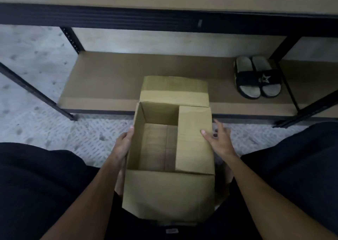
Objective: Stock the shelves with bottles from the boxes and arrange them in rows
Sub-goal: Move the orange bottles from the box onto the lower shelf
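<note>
An open cardboard box point(170, 190) sits on the floor between my knees, in front of the bottom shelf point(109, 80). I see no bottles inside it, only its bare cardboard bottom. Its far flap lies out over the shelf edge and its right flap is folded inward over the opening. My left hand point(122, 144) rests flat against the box's left outer wall, fingers straight. My right hand point(218, 139) is at the right side, thumb on the folded right flap, fingers spread and relaxed.
A pair of black slides point(257, 77) lies on the right of the bottom shelf. Black metal uprights point(72, 38) and a dark beam point(164, 20) frame the rack, with an upper shelf above. The floor point(36, 75) is pale and patterned.
</note>
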